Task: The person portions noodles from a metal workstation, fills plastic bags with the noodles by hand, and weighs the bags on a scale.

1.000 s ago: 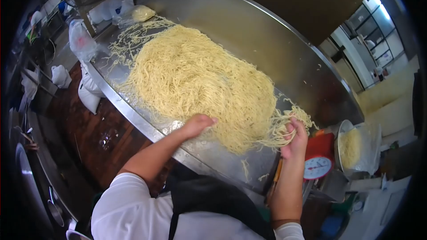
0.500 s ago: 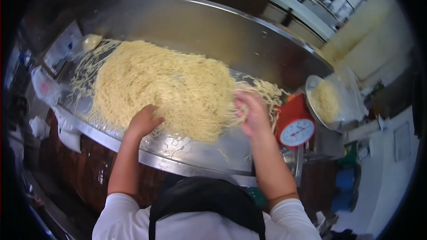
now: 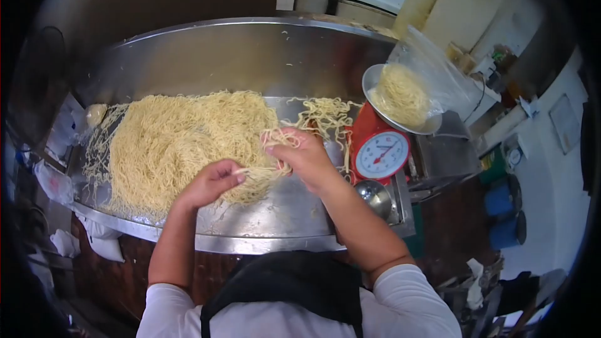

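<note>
A wide heap of pale yellow noodles (image 3: 181, 144) lies on a steel worktable (image 3: 282, 222) with a raised back wall. My right hand (image 3: 305, 158) is closed around a small bunch of noodles, with strands looping over the fingers. My left hand (image 3: 217, 181) pinches the trailing strands of that bunch between thumb and fingers, over the front right of the heap. To the right stands a red dial scale (image 3: 380, 150). On its steel pan (image 3: 374, 72) sits a clear plastic bag (image 3: 426, 66) with a portion of noodles (image 3: 404, 95) at its mouth.
A steel bowl (image 3: 374, 195) sits in front of the scale. Loose noodles (image 3: 328, 114) lie between heap and scale. Plastic bags (image 3: 53, 181) hang at the table's left end. Blue bins (image 3: 506, 231) stand on the floor at right.
My view has turned toward the scale. My right hand has come in closer with its noodles, and my left hand has gone from resting on the heap to pinching strands.
</note>
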Demonstrator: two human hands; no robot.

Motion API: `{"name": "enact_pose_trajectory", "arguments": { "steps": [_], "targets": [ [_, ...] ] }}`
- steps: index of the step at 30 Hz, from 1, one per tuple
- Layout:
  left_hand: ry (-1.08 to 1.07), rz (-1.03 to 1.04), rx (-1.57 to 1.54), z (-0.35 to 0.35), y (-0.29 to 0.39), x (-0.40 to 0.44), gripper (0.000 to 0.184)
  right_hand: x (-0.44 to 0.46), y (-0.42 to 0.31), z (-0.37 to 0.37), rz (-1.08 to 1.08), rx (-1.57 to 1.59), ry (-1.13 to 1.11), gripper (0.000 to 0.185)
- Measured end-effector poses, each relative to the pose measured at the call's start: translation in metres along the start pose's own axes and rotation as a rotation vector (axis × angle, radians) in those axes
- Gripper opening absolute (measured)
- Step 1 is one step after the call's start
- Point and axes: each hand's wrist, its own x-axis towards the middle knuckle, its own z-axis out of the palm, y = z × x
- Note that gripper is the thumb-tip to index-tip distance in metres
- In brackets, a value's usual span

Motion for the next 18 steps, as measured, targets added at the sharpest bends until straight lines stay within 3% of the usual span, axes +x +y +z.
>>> {"name": "enact_pose_trajectory", "arguments": {
  "steps": [3, 5, 8, 11, 12, 15, 17, 18],
  "targets": [
    [0.090, 0.195, 0.119, 0.016, 0.038, 0.021, 0.015, -0.001, 0.035, -0.011, -0.134, 0.048, -0.117, 0.037],
    [0.098, 0.265, 0.196, 0.035, 0.066, 0.039, 0.017, -0.011, 0.025, -0.015, -0.118, 0.123, -0.174, 0.033],
    [0.010, 0.175, -0.026, 0.059, 0.090, 0.070, 0.017, -0.019, 0.003, -0.038, -0.028, 0.188, -0.152, 0.020],
    [0.056, 0.287, -0.122, 0.078, 0.108, 0.108, 0.020, -0.027, -0.023, -0.076, -0.004, 0.297, -0.095, 0.018],
    [0.188, 0.246, -0.198, 0.090, 0.124, 0.119, 0.025, -0.036, -0.037, -0.084, -0.073, 0.339, -0.081, 0.017],
    [0.274, 0.242, -0.224, 0.115, 0.156, 0.161, 0.029, -0.060, -0.086, -0.118, -0.156, 0.409, -0.071, 0.018],
    [0.160, 0.407, -0.136, 0.143, 0.172, 0.189, 0.032, -0.069, -0.112, -0.146, -0.231, 0.383, -0.075, 0.019],
    [0.101, 0.584, -0.106, 0.160, 0.173, 0.211, 0.037, -0.076, -0.130, -0.152, -0.277, 0.367, -0.052, 0.021]
  ]
}}
